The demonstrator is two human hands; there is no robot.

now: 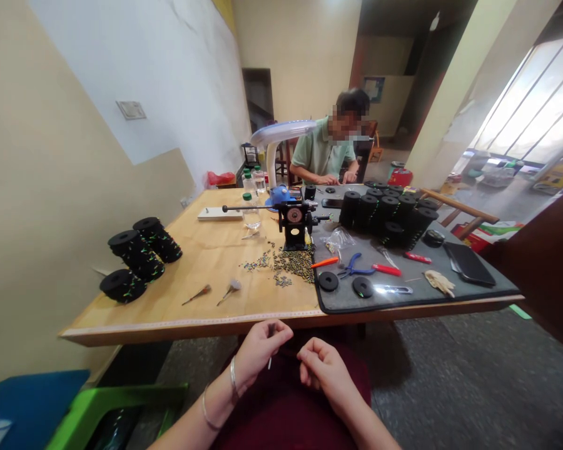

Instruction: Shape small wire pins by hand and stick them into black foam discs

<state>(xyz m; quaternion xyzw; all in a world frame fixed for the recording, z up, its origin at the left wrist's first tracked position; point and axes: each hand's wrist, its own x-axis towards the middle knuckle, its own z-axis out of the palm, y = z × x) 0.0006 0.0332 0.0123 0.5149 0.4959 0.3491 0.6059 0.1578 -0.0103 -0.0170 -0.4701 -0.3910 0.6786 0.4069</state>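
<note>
Wooden table (178, 275) beyond my fingers (281, 336), heaped small pieces (295, 265) on it: one thin object (269, 362), pinched in my left hand (261, 347), best gripped lightly and steadily, I judge; right hand (323, 365) close beside, fingers curled, contents impossible to tell.

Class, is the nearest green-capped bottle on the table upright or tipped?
Upright: the bottle stands on the table, green cap uppermost.

A white-and-blue lamp (281, 131) stands near green-capped bottles (252, 217); a red bag (220, 178) lies beyond; a switch plate (131, 110) sits on the left wall (187, 81).
</note>
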